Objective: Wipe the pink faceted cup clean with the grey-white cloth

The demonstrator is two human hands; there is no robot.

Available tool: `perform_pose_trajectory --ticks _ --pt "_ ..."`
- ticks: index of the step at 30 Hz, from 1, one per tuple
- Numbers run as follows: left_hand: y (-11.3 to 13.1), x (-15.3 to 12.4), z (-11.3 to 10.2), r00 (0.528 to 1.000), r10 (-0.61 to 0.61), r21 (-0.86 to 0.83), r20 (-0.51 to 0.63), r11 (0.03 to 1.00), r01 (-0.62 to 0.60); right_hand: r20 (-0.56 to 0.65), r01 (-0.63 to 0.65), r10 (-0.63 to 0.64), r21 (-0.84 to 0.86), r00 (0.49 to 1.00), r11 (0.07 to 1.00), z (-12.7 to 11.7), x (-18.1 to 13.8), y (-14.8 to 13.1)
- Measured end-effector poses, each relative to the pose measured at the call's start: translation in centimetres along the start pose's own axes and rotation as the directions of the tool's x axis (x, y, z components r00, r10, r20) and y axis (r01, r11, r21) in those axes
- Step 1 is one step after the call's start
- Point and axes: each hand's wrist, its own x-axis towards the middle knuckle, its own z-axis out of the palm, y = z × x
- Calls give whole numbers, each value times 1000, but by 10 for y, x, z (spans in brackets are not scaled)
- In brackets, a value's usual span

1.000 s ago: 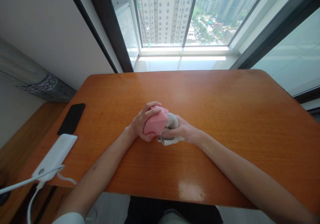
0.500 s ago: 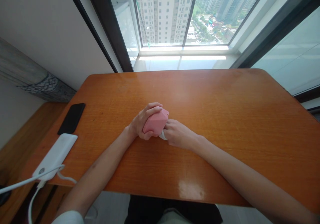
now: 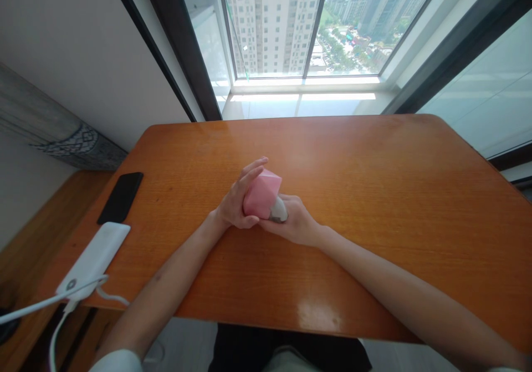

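Observation:
Over the middle of the table, both hands meet on a pink faceted object [image 3: 262, 193], angular with flat sides. A rounded white-grey piece [image 3: 279, 210] shows at its lower right; whether the two are joined I cannot tell. My left hand [image 3: 240, 199] holds the pink object from the left, fingers stretched along its far side and the thumb at its near lower edge. From the right, my right hand [image 3: 293, 220] cups the white-grey piece and the pink object's underside. Some of the right fingers are hidden beneath.
A black phone [image 3: 120, 197] lies at the left of the wooden table [image 3: 374, 194]. Nearer me is a white power bank [image 3: 95, 258] with white cables [image 3: 54, 305] over the left edge. A window [image 3: 307, 28] stands behind the table.
The left fingers have loosened and straightened on the pink object. My right hand has turned from a closed grip to cupping below, and more of the white-grey piece shows.

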Motion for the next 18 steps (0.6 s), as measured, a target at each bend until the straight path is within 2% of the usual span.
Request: perform_pose_trajectory --ticks 1,2,4,7,9,11,14,16,18 --pt "0 1 0 1000 21 22 13 1000 -22 22 -159 157 145 987 977 -4 2 -5" --pt "0 1 0 998 39 47 39 998 -41 57 -299 295 273 954 914 -9 4 -10" --pt "0 2 -1 992 67 93 108 993 -77 105 -460 476 501 873 733 -16 8 -17" --pt "0 1 -1 983 112 126 144 983 -131 187 -509 590 738 785 443 -18 13 -20" --pt "0 -2 -1 982 122 134 147 981 -142 245 -516 606 792 757 325 -14 14 -20" --pt "0 -4 -1 983 117 131 140 982 -136 250 -511 611 806 751 299 -8 14 -20" --pt "0 -6 0 991 99 86 96 991 -107 197 -485 604 798 772 359 -2 13 -19" --pt "0 -6 1 994 84 43 68 995 -87 145 -470 583 756 799 456 -2 11 -18" --pt "0 -6 3 996 73 11 59 997 -73 92 -459 544 664 834 591 -4 10 -18"
